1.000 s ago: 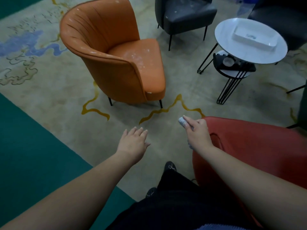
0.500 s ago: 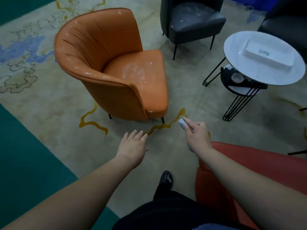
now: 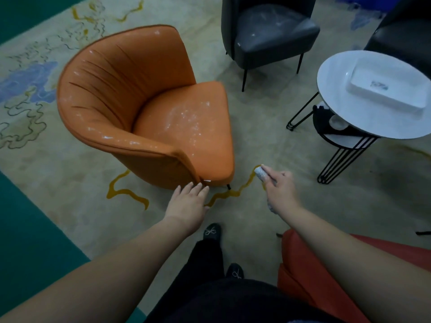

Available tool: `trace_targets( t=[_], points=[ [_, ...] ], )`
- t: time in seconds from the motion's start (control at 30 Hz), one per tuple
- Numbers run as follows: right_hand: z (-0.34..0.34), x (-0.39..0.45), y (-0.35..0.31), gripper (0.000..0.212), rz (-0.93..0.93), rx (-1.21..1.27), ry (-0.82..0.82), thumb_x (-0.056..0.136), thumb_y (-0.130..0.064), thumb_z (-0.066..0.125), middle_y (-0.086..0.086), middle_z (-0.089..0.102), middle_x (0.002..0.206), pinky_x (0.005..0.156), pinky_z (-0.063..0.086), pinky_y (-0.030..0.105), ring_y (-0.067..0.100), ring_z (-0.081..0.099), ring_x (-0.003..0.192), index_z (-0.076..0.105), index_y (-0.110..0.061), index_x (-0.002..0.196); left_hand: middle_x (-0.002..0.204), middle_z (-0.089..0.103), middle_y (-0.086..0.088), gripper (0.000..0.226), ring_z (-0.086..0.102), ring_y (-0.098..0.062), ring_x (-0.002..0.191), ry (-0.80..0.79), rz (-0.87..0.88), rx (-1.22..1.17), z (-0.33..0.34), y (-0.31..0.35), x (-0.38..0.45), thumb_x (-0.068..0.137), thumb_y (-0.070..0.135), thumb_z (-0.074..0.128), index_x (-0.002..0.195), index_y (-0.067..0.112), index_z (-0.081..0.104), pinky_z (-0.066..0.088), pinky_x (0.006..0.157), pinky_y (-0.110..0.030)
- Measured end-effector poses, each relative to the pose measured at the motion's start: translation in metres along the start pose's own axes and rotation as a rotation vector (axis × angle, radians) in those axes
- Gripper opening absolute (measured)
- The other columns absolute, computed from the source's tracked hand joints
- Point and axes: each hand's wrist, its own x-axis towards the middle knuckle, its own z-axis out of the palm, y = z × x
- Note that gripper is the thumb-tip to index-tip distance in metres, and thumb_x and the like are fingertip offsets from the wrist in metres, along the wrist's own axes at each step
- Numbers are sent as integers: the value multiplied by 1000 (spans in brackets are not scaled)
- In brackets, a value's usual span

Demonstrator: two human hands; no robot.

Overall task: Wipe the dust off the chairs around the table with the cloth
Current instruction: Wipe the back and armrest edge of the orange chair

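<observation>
The left hand (image 3: 187, 201) reaches out flat with straight fingers, its tips at the near edge of the orange chair (image 3: 149, 106). The right hand (image 3: 281, 192) grips a rolled pale cloth (image 3: 260, 174), one end poking past the fingers, held over the carpet (image 3: 268, 141) just right of that chair. White dust speckles the orange seat. A grey chair (image 3: 268, 31) stands far, the round white table (image 3: 363, 94) right, a red chair (image 3: 303, 276) near right.
</observation>
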Motion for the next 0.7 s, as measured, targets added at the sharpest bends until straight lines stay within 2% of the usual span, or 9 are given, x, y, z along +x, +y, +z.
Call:
trace_targets(
  t=[0.07, 0.2, 0.33, 0.43, 0.57, 0.7],
  points=[
    [-1, 21, -6, 24, 18, 5, 1, 93, -43, 54, -18, 35, 91, 35, 43, 23, 29, 55, 68, 60, -49, 115, 160, 17, 2, 59, 11, -22, 147, -7, 20, 8, -9, -4, 23, 101, 42, 35, 154, 24, 15, 10, 119, -45],
    [-3, 67, -21, 25, 49, 3, 20, 93, -44, 54, -12, 35, 93, 34, 44, 23, 30, 56, 68, 61, -47, 117, 160, 18, 2, 59, 13, -22, 147, -18, 63, 28, -28, -14, 72, 101, 43, 35, 153, 24, 16, 11, 118, -45],
    [-4, 109, -33, 28, 12, -40, 24, 95, -41, 51, -13, 35, 93, 52, 50, 27, 27, 58, 69, 61, -44, 121, 160, 17, 2, 60, 12, -23, 147, -30, 92, 58, -49, -25, 123, 101, 44, 33, 154, 24, 14, 11, 118, -45],
    [-5, 137, -37, 27, 13, -31, 52, 95, -42, 51, -13, 36, 94, 54, 50, 28, 23, 57, 69, 59, -46, 121, 161, 16, 2, 60, 13, -23, 147, -48, 106, 75, -64, -28, 156, 101, 43, 34, 154, 25, 12, 11, 118, -45],
    [-7, 170, -40, 30, -5, -43, 63, 96, -39, 50, -14, 35, 93, 70, 54, 34, 18, 56, 71, 59, -41, 125, 161, 16, 2, 61, 13, -22, 147, -56, 125, 100, -81, -26, 193, 101, 44, 35, 154, 25, 11, 12, 118, -45],
    [-12, 213, -41, 29, -30, -30, 61, 95, -40, 51, -15, 35, 92, 65, 52, 28, 10, 55, 72, 59, -43, 123, 160, 18, 1, 61, 14, -24, 147, -62, 91, 89, -92, -15, 231, 101, 44, 36, 153, 24, 13, 14, 117, -45]
  ],
)
